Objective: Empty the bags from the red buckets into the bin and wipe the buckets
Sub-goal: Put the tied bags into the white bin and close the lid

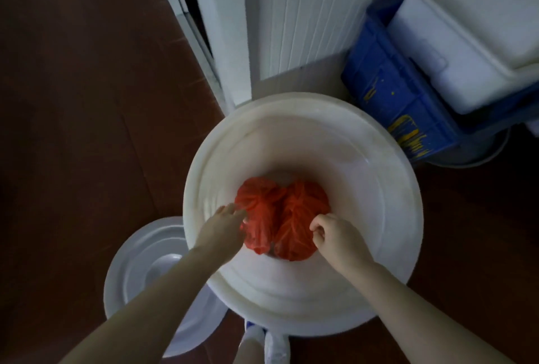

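Two tied red plastic bags lie side by side at the bottom of a large white round bin (303, 118): the left bag (259, 212) and the right bag (300, 226). Both my arms reach down into the bin. My left hand (224, 228) touches the left bag's side with fingers stretched out. My right hand (335, 235) is curled by the right bag's edge, fingertips pinched at the plastic; whether it grips the bag I cannot tell. No red bucket is in view.
The bin's white lid (145, 270) lies on the dark brown floor at the lower left. A blue crate (396, 95) with white foam boxes (466, 43) stands at the upper right. A white door frame and cabinet (291, 22) rise behind the bin. My white shoes (265, 343) are below.
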`<state>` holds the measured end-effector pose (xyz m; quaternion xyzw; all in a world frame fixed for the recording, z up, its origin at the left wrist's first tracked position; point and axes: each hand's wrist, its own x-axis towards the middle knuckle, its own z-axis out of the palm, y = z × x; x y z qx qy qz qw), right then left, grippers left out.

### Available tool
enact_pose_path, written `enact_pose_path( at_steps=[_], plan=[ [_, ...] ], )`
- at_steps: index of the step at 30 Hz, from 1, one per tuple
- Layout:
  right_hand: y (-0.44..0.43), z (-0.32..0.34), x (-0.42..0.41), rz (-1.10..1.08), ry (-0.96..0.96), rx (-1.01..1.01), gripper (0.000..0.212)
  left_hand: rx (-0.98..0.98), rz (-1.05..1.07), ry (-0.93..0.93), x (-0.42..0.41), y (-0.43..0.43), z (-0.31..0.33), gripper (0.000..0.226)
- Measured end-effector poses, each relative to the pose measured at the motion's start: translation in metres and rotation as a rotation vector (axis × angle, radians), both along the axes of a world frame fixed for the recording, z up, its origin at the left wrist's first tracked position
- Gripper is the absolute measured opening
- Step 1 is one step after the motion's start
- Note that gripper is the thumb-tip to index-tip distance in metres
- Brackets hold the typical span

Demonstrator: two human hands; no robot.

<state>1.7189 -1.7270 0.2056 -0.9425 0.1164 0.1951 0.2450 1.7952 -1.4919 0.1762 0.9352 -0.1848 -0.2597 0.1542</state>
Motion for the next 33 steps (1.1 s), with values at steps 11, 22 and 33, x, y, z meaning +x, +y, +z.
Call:
enact_pose_path(
  at_steps=[11, 22, 33],
  plan=[
    [0.137, 0.057, -0.015, 0.384, -0.082, 0.055, 0.013, -0.033, 0.407, 0.005, -0.112, 0.155, 0.044, 0.025],
    [0.330, -0.046, -0.033, 0.708, 0.103, 0.053, 0.026, 0.034, 0.730, 0.202, -0.214, 0.322, -0.028, 0.024],
    [0.419, -0.345, -0.069, 0.925, 0.206, -0.142, 0.057, 0.070, 0.780, 0.197, -0.266, 0.360, -0.305, 0.046]
  ],
)
